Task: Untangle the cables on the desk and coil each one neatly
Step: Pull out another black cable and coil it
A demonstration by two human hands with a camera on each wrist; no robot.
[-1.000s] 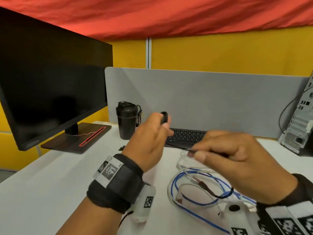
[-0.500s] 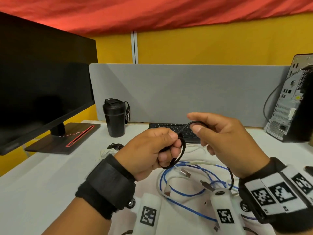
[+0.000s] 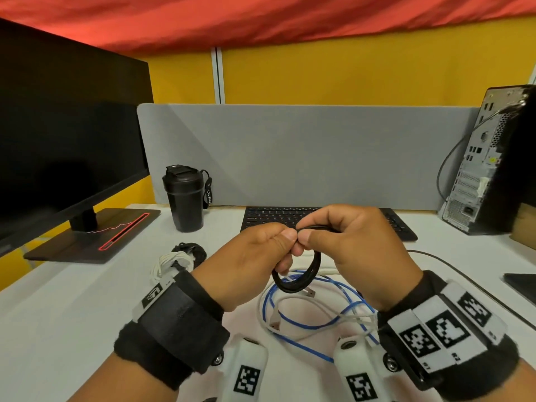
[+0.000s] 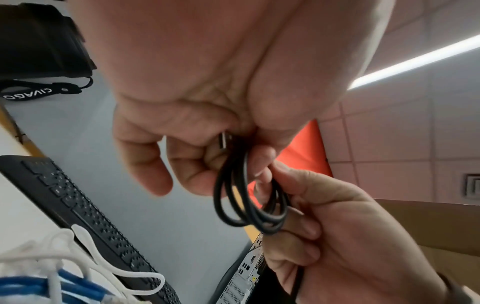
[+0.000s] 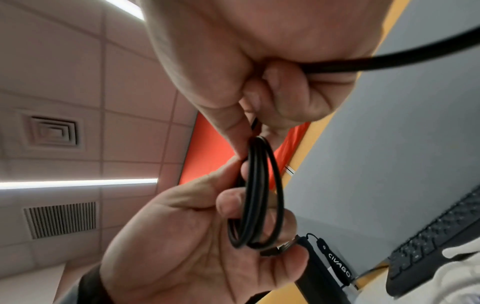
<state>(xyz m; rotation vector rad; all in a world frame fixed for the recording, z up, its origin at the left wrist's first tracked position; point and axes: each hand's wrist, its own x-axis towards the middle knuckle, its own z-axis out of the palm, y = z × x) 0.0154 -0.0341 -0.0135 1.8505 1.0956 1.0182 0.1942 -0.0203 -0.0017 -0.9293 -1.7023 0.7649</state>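
Note:
A black cable (image 3: 301, 278) hangs in a small coil of several loops between both hands above the desk. My left hand (image 3: 261, 256) grips the coil (image 4: 249, 197), with the cable's metal plug (image 4: 225, 140) tucked under its curled fingers. My right hand (image 3: 345, 245) pinches the top of the coil (image 5: 259, 191), and the loose black strand (image 5: 389, 59) runs out past its palm. Below the hands a blue cable (image 3: 304, 323) and a white cable (image 3: 293, 300) lie tangled together on the white desk (image 3: 72, 314).
A bundled white cable (image 3: 174, 262) and a black one (image 3: 191, 249) lie at the left. A black tumbler (image 3: 184, 198), keyboard (image 3: 278, 216) and monitor (image 3: 58, 134) stand behind, with a PC tower (image 3: 487, 169) at the right and a thin black wire (image 3: 470, 280) near it.
The hands have come together and lowered toward the desk. The black cable has gone from a single loop to a tighter coil of several loops, and the right hand now pinches at its top.

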